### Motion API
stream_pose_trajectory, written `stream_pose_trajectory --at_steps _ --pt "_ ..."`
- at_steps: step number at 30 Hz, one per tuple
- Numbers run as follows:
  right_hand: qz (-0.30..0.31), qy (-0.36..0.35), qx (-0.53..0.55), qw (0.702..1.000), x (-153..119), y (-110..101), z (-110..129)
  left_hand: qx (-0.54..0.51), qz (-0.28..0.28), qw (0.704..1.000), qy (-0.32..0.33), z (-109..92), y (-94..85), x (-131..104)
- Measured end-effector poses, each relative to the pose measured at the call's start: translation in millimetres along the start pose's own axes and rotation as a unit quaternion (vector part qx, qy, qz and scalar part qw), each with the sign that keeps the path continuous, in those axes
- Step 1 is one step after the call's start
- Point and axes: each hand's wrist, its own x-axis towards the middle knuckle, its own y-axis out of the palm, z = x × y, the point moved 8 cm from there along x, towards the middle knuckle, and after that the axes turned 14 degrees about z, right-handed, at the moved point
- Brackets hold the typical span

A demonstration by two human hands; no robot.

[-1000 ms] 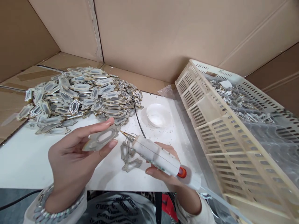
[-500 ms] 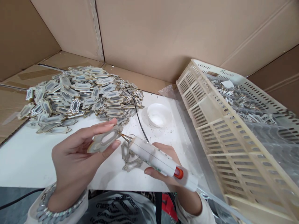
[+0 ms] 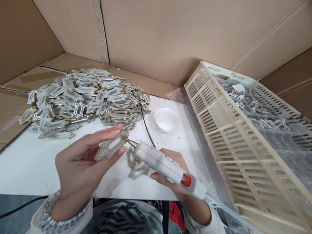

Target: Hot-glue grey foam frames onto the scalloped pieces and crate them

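Observation:
Between the thumb and fingers of my left hand (image 3: 80,159) is a flat, ornate label frame (image 3: 112,145), pale grey and tilted. My right hand (image 3: 174,162) is wrapped round a white glue gun (image 3: 162,162) with a red-orange part near its back. The gun's brass-coloured nozzle (image 3: 131,141) points left and meets the frame's right end, or lies very close to it. Below the nozzle, a few loose frames (image 3: 138,172) rest on the white table. Some fingers of my right hand are hidden behind the gun.
A large heap of similar frames (image 3: 92,94) covers the back left. A small white bowl (image 3: 167,121) stands right of a black cable (image 3: 146,125). Along the right side, a cream slatted crate (image 3: 226,130) holds metal pieces (image 3: 253,107) in plastic. Cardboard walls (image 3: 151,35) enclose the table.
My left hand and the frame have shifted very slightly right. The glue gun stays nearly still, its nozzle by the same end of the frame.

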Motion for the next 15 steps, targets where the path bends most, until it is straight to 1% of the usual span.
stream_pose_trajectory --at_steps 5,10,15 --pt "0.015 0.03 -0.009 0.999 -1.2 1.6 -3.7 0.003 0.0 1.0 0.005 0.0 -1.1 -0.2" --pt "0.006 0.034 0.002 0.999 -2.6 0.5 -2.9 -0.006 -0.005 1.0 -0.009 2.3 -2.9 -1.5" --pt "0.015 0.041 -0.025 0.999 -3.4 1.9 -6.6 -0.004 -0.01 1.0 -0.016 4.2 -3.3 -1.8"
